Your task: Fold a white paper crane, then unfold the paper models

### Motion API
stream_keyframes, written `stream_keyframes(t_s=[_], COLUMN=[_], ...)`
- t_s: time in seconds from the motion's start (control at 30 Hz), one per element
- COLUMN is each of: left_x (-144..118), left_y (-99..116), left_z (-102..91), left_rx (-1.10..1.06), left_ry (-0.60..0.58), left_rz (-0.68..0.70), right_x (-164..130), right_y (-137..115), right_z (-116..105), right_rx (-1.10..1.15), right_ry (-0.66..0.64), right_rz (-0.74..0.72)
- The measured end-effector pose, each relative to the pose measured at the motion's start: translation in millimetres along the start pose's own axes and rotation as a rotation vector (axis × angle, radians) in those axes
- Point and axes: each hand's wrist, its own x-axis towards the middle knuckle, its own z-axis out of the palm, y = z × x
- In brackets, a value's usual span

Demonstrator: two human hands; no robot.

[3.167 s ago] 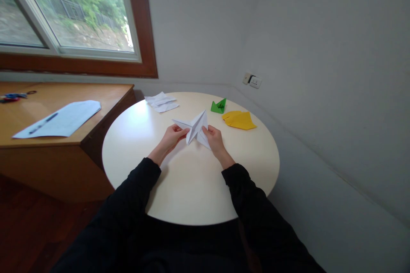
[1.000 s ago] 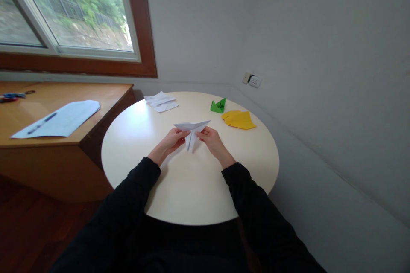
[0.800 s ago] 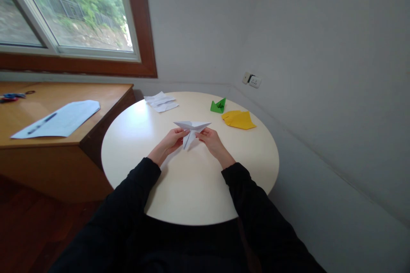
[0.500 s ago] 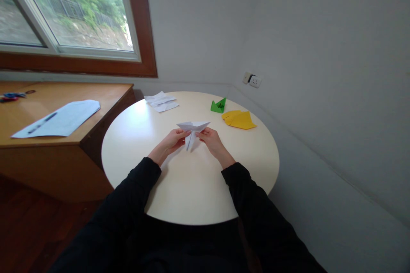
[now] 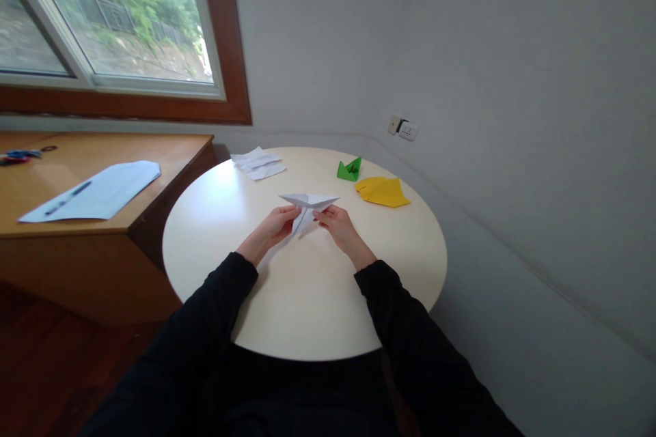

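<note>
In the head view, both hands pinched a white folded paper plane (image 5: 308, 205) just above the round tabletop (image 5: 307, 300). The left hand (image 5: 277, 224) held a narrow grip on its keel, the right hand (image 5: 334, 222) on the wing's underside. Uneven finger pressure could skew the crease or crumple a wing. A green paper figure (image 5: 350, 170) and yellow folded paper (image 5: 382, 192) lay well apart.

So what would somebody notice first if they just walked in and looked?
Probably the white folded paper pinched between the left hand and right hand, above the middle of the round table. Next, the bright yellow folded paper and the small green one beside it, lying at the table's far right.
</note>
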Motion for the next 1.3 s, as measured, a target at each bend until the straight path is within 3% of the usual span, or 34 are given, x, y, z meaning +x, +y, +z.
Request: stream_keyframes(t_s=[0.33, 0.63, 0.87, 1.07, 1.3], left_x=[-2, -3, 1, 4, 0], left_y=[1, 1, -5, -10, -7], left_z=[3.7, 6.7, 3.6, -0.4, 1.3], left_rx=[-0.011, 0.009, 0.044, 0.046, 0.102], left_ry=[0.029, 0.036, 0.053, 0.069, 0.016], left_rz=[0.041, -0.006, 0.012, 0.052, 0.035], right_x=[-1, -3, -4, -1, 1], right_y=[0, 0, -3, 2, 6], right_z=[1, 5, 4, 3, 3], right_rx=[-0.046, -0.072, -0.147, -0.127, -0.012], right_ry=[0.022, 0.028, -0.026, 0.008, -0.046], right_rz=[0.003, -0.04, -0.071, -0.088, -0.009])
